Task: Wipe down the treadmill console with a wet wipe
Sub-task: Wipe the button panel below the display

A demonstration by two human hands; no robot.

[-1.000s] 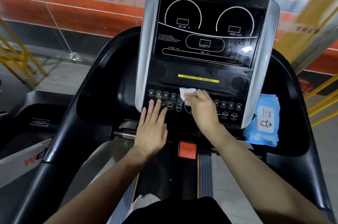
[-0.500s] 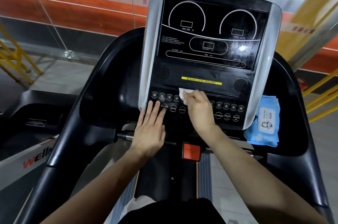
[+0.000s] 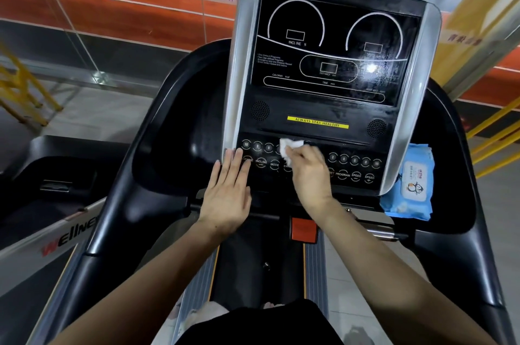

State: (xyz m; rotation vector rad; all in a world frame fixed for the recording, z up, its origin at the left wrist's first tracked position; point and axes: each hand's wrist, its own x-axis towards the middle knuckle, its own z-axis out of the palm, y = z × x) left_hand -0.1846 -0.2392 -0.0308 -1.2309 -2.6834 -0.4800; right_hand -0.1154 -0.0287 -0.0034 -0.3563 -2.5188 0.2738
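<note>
The treadmill console (image 3: 332, 63) is black with silver side trim and stands tilted in front of me. Its dark display shows streaks and a glare spot on the right. My right hand (image 3: 309, 173) grips a crumpled white wet wipe (image 3: 291, 145) and presses it on the upper row of round buttons, left of centre. My left hand (image 3: 229, 192) lies flat with straight fingers on the console's lower left corner, fingertips at the silver trim and the leftmost buttons.
A blue pack of wet wipes (image 3: 409, 184) lies in the right side tray beside the console. An orange safety key (image 3: 304, 229) sits below the console, over the belt (image 3: 253, 265). Black handrails (image 3: 118, 204) curve on both sides. Yellow railings (image 3: 495, 130) stand to the right.
My right hand has slid the wipe a little to the left along the button row. My left hand stays flat on the lower left corner. The head view has shifted slightly.
</note>
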